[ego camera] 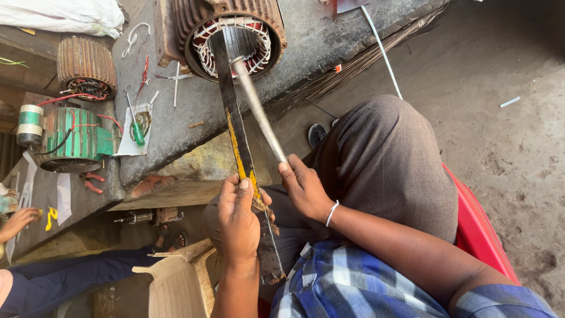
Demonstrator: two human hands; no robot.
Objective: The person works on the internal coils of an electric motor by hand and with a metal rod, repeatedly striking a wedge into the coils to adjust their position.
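Note:
My left hand (238, 221) grips a long flat dark metal strip (234, 112) with worn yellow paint. Its far end reaches into the bore of a ribbed motor stator (194, 23) with white-laced windings, lying on the grey concrete slab (306, 41). My right hand (303, 187) holds a thin grey metal rod (259, 112), whose tip also points into the stator bore, just right of the strip. Both hands are close together above my lap, over grey trousers.
A smaller ribbed stator (86, 68) and a green motor (73, 140) sit at left, with a green-handled screwdriver (136, 131) on paper. Another person's hand (17, 222) and blue-clad legs (70, 277) are lower left. A broom (365, 56) lies on the slab; red seat (479, 232) under me.

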